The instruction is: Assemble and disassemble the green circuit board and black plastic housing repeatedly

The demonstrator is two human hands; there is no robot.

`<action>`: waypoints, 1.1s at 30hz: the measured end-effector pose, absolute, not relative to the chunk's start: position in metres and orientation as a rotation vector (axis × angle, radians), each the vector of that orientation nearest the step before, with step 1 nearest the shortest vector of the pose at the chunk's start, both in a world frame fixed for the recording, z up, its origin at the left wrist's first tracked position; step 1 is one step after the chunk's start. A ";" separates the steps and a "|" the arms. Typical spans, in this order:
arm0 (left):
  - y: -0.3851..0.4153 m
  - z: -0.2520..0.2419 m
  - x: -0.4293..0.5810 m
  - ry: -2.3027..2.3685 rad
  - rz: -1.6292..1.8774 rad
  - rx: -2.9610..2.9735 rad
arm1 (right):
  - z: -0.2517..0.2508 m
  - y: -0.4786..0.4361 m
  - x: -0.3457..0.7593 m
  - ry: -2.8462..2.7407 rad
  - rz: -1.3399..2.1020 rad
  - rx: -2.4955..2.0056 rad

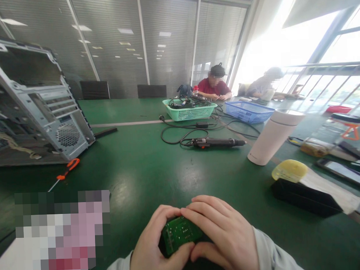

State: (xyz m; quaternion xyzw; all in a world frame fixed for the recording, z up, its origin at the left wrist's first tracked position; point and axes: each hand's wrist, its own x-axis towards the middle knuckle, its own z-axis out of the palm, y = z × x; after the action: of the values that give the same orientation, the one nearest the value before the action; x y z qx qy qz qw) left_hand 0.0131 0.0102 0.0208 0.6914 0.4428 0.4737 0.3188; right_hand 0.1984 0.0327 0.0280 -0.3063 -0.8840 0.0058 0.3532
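Here we are at the near edge of the green table (140,179), and all the action is between two bare hands! The green circuit board (183,234) sits low in front of the person, raised between the palms. The left hand (152,246) has its grip closed on it, thumb over the near edge, fingers curled around the far side. The right hand (226,232) arches in from the other end, fingertips meeting the left's at the top, thumb tucked below, pinching that end too. What lies under that right palm is hidden, so I can't say whether anything is attached there.

So how far along? The visible part of the board looks free of any housing, so that much seems done; it's in hand and not yet set down. Over on the left, the computer case (70,115) stands open-framed, apart from the hands. The orange-handled screwdriver (71,164) lies just beside it, nobody on it. Farther ahead, the electric screwdriver (217,142) rests untouched, and behind it the green basket (192,113) holds dark cables (179,102).
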 end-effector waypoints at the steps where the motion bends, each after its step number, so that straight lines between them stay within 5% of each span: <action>1: 0.010 0.020 0.013 1.166 1.251 1.798 | 0.029 0.032 0.199 -2.279 0.066 -0.799; 15: 0.004 0.013 0.008 1.105 1.214 1.583 | 0.041 0.027 0.204 -2.178 0.692 -0.955; 33: 0.005 0.002 0.002 1.098 1.082 1.602 | 0.030 0.024 0.181 -1.078 1.848 -1.386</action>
State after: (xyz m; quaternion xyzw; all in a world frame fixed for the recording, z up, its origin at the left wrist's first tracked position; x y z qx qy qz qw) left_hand 0.0025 0.0049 0.0020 0.6460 0.4428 0.4363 0.4430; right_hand 0.1809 0.0240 0.0300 -0.5200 -0.4045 0.6934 0.2919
